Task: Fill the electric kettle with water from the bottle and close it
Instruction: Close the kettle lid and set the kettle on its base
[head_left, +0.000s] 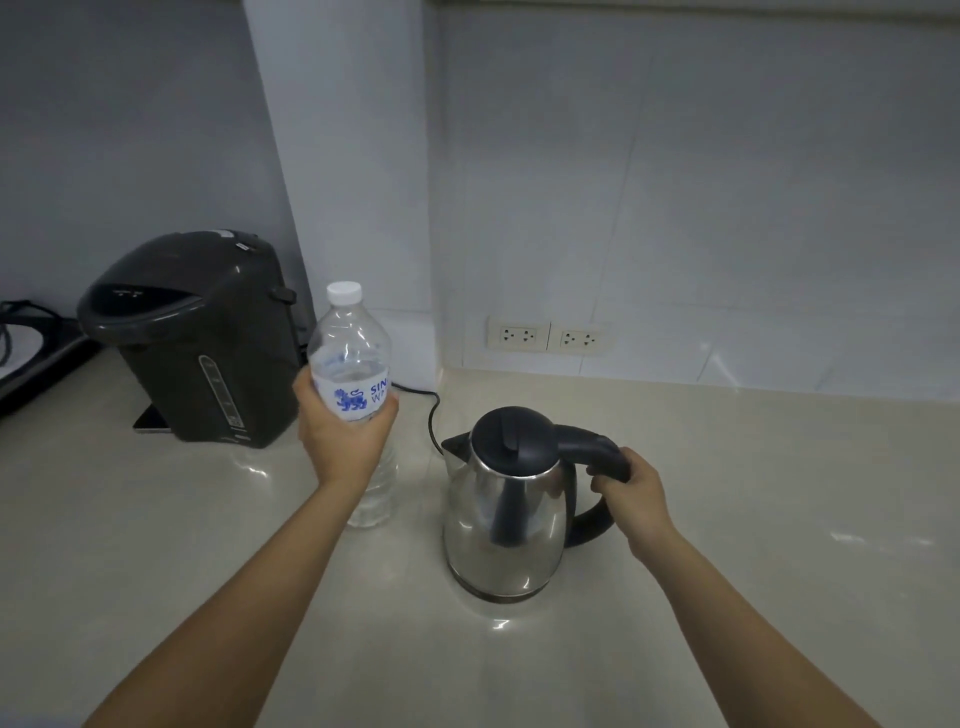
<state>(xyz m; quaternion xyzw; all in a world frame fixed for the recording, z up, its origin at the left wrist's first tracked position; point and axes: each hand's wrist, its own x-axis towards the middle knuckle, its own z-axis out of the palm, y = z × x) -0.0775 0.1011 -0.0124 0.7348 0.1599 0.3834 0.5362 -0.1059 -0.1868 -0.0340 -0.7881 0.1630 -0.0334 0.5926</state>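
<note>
Counter (727, 519) carries everything. Kettle (506, 514) upright mid-counter, lid down, not yet opened. Right hand (631, 496), fingers curled round kettle handle, likely steadying it for lid release. Bottle (358, 395) upright left of kettle, white cap on; left hand (343, 428) wrapped round label, ready for uncapping.

Both arms extended, left grip (345, 431) and right grip (631, 491) clenched.

Steel kettle (504, 525) stands upright, black lid shut; capped clear bottle (353, 364) upright at its left.
</note>
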